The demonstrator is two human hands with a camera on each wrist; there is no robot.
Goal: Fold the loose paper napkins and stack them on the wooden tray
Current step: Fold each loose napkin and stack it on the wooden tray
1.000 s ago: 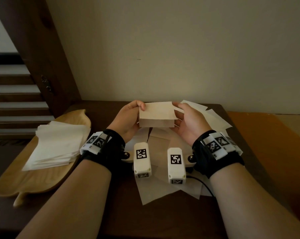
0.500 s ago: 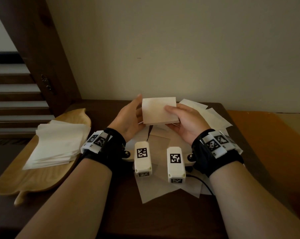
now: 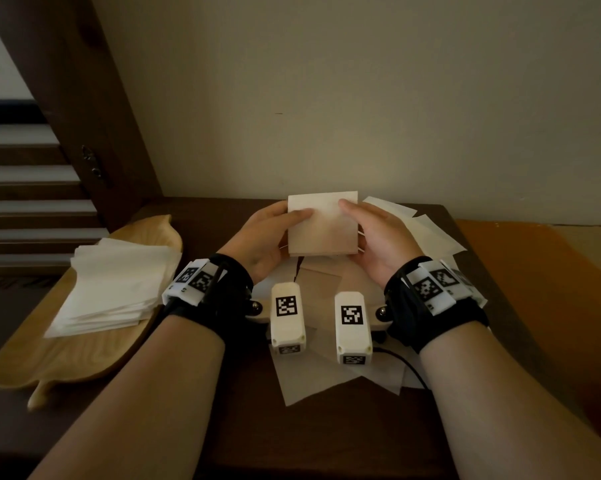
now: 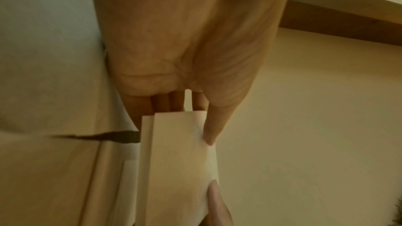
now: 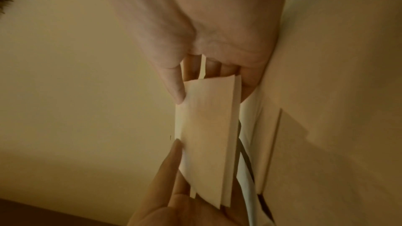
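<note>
A folded white napkin (image 3: 323,225) (image 4: 178,166) (image 5: 208,140) is held upright above the table between both hands. My left hand (image 3: 275,233) pinches its left edge, thumb on the front and fingers behind. My right hand (image 3: 371,233) pinches its right edge the same way. Loose unfolded napkins (image 3: 430,230) lie on the dark table under and to the right of the hands. The leaf-shaped wooden tray (image 3: 67,358) sits at the left with a stack of folded napkins (image 3: 115,285) on it.
The dark wooden table (image 3: 223,427) stands against a plain wall (image 3: 361,98). More loose sheets (image 3: 344,382) lie beneath the wrists. A staircase (image 3: 25,202) is at the far left, and an orange surface (image 3: 551,289) borders the table on the right.
The napkin went from a low wide strip to a squarer folded piece and now stands taller. The left hand let go briefly, then both thumbs came onto its front near the top corners.
</note>
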